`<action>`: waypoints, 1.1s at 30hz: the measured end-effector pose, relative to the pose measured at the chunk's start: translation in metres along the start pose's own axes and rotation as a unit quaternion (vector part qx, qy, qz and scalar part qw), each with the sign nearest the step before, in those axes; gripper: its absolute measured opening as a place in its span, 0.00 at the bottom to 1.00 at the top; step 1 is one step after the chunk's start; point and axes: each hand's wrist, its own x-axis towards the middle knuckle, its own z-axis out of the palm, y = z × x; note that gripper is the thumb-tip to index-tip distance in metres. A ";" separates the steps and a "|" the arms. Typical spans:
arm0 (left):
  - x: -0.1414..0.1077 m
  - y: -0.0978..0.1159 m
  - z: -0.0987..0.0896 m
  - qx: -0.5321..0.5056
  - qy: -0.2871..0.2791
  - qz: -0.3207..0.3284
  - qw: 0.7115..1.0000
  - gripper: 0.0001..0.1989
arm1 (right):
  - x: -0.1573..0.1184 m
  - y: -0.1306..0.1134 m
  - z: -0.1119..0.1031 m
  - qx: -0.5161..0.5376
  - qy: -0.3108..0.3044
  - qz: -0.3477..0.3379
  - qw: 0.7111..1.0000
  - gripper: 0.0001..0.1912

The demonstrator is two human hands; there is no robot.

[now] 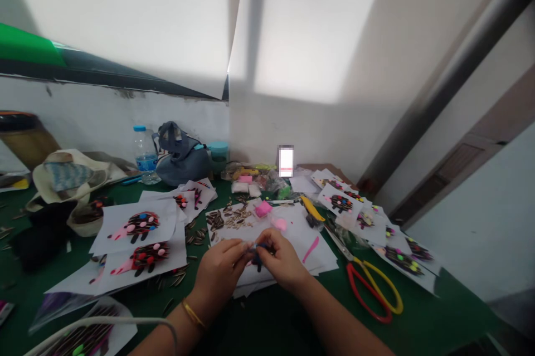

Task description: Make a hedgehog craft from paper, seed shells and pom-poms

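My left hand, with a gold bracelet at the wrist, has its fingers pinched together at the middle of the table. Opposite it, my right hand is closed in a pinch, its fingertips nearly meeting the left ones. Between them is a small dark blue piece, partly hidden and too small to name. Both hands are over white paper sheets. Sunflower seeds, a pink lump, a paler pink lump and a pink plastic modelling knife lie on the sheets.
Scissors with red and yellow handles lie at right. Decorated hedgehog pictures are stacked left, with more pictures at right. A water bottle, a blue-grey bag and small packets stand along the wall.
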 end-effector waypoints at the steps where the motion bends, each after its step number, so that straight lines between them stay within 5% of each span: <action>1: 0.000 0.001 0.001 0.003 -0.002 -0.001 1.000 0.09 | 0.000 0.000 0.000 0.009 -0.005 0.003 1.000 0.07; 6: 0.004 0.005 -0.001 0.012 -0.024 -0.005 1.000 0.09 | -0.001 0.000 0.000 0.006 -0.025 0.007 1.000 0.07; 11: 0.002 0.004 -0.001 -0.001 0.021 0.018 1.000 0.08 | -0.002 0.000 -0.001 -0.079 0.020 -0.032 0.996 0.03; 18: -0.001 0.003 0.001 -0.018 0.054 0.025 0.998 0.08 | -0.003 0.001 -0.002 -0.034 0.014 -0.021 0.999 0.04; 25: 0.001 0.001 0.003 -0.026 0.026 0.008 0.999 0.09 | -0.003 -0.002 -0.003 -0.041 -0.023 -0.026 0.999 0.06; 33: -0.001 0.002 0.005 -0.083 0.043 -0.012 0.996 0.08 | -0.002 -0.006 -0.007 -0.101 0.007 -0.036 0.994 0.04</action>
